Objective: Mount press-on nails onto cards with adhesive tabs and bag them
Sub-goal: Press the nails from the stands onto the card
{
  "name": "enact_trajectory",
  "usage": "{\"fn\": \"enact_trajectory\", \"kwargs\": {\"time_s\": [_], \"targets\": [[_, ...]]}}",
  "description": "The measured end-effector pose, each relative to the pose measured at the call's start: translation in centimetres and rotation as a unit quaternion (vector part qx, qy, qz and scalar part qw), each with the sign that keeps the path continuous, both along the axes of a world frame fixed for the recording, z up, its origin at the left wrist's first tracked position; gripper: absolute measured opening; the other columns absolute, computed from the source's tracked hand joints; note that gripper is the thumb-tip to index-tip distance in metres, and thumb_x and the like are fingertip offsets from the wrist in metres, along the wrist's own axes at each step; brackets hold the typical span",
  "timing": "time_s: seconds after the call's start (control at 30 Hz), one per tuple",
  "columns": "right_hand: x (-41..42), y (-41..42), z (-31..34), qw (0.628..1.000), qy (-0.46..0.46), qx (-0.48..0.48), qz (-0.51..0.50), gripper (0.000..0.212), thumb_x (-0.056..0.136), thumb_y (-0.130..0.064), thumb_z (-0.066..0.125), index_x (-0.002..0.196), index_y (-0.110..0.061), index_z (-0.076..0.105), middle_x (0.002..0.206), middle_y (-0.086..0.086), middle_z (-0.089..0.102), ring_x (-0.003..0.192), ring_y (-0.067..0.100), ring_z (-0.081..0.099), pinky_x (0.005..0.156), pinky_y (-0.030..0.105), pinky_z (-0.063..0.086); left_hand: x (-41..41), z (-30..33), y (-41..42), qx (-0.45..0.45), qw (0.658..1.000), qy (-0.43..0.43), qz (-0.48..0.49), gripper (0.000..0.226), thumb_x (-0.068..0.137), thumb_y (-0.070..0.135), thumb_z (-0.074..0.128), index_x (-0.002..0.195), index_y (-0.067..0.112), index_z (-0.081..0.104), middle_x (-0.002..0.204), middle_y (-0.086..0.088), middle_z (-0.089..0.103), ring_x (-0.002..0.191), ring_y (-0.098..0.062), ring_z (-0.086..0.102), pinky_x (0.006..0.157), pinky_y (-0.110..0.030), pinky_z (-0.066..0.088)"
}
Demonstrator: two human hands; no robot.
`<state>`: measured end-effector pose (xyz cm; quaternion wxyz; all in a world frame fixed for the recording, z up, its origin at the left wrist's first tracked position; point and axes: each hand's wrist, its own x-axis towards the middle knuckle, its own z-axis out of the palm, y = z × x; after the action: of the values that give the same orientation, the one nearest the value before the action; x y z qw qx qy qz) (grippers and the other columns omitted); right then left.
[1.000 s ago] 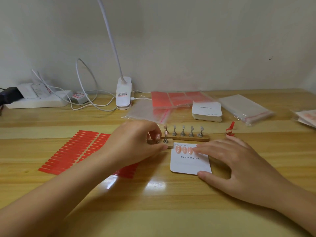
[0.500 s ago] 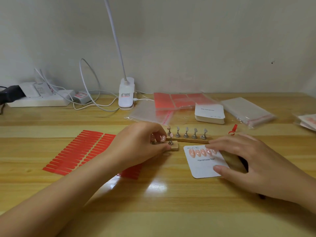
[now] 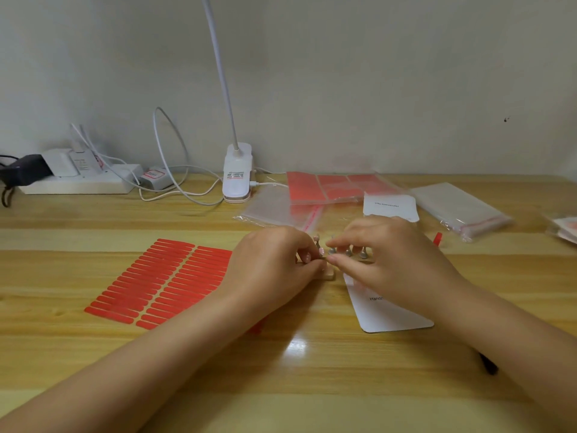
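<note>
Left hand [image 3: 274,267] curled, thumb and fingertips clamped on small wooden stand block [image 3: 328,274]; right hand [image 3: 384,257] curled, thumb and forefinger closing at the pink press-on nail [image 3: 321,252] atop that block's peg, contact not resolvable. Nail at 9 o'clock from right fingertips, just beside; right hand nearer. Long axis too small to tell. White matte card [image 3: 390,314], rounded corners, at 5 o'clock from nail, partly under right hand. Glossy red adhesive tabs [image 3: 162,279], narrow strips, at 9 o'clock. Metal pegs on wooden strip [image 3: 356,252] behind.

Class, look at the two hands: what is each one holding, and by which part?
The left hand grips the small wooden block at its left end. The right hand pinches at the stand's pegs; what its grip holds cannot be told.
</note>
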<state>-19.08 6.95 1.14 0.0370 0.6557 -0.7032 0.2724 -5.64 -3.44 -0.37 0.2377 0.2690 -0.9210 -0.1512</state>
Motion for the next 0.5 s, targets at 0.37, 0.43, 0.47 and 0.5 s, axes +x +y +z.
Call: {"fn": "enact_trajectory", "kwargs": {"time_s": [0.37, 0.43, 0.47, 0.5], "targets": [[0.15, -0.88, -0.72, 0.999, 0.034, -0.020, 0.024, 0.009, 0.083, -0.022, 0.068, 0.084, -0.017, 0.076, 0.077, -0.005, 0.068, 0.069, 0.008, 0.052, 0.067, 0.028, 0.036, -0.23, -0.19, -0.33, 0.007, 1.000, -0.005, -0.001, 0.011, 0.080, 0.041, 0.065, 0.082, 0.030, 0.069, 0.059, 0.020, 0.045, 0.065, -0.004, 0.041, 0.051, -0.009, 0.025], [0.08, -0.87, -0.77, 0.999, 0.041, -0.021, 0.024, 0.009, 0.083, -0.021, 0.068, 0.085, -0.018, 0.076, 0.076, -0.006, 0.067, 0.070, 0.011, 0.055, 0.067, 0.028, 0.034, -0.26, -0.18, -0.37, 0.008, 1.000, -0.005, -0.001, 0.012, 0.079, 0.042, 0.066, 0.082, 0.030, 0.068, 0.059, 0.020, 0.045, 0.064, -0.004, 0.041, 0.051, -0.009, 0.024], [0.05, -0.85, -0.79, 0.999, 0.042, -0.020, 0.023, 0.009, 0.083, -0.021, 0.068, 0.086, -0.018, 0.076, 0.076, -0.006, 0.067, 0.071, 0.011, 0.055, 0.068, 0.028, 0.033, -0.27, -0.19, -0.38, 0.008, 1.000, -0.005, -0.001, 0.013, 0.078, 0.043, 0.067, 0.081, 0.030, 0.068, 0.059, 0.019, 0.045, 0.065, -0.004, 0.041, 0.051, -0.010, 0.024], [0.03, -0.85, -0.79, 0.999, 0.041, -0.020, 0.023, 0.009, 0.083, -0.021, 0.068, 0.086, -0.019, 0.076, 0.077, -0.006, 0.067, 0.070, 0.009, 0.052, 0.069, 0.028, 0.032, -0.29, -0.19, -0.39, 0.009, 1.000, -0.005, -0.002, 0.014, 0.077, 0.044, 0.067, 0.081, 0.030, 0.068, 0.059, 0.019, 0.045, 0.065, -0.004, 0.041, 0.051, -0.010, 0.024]]}}
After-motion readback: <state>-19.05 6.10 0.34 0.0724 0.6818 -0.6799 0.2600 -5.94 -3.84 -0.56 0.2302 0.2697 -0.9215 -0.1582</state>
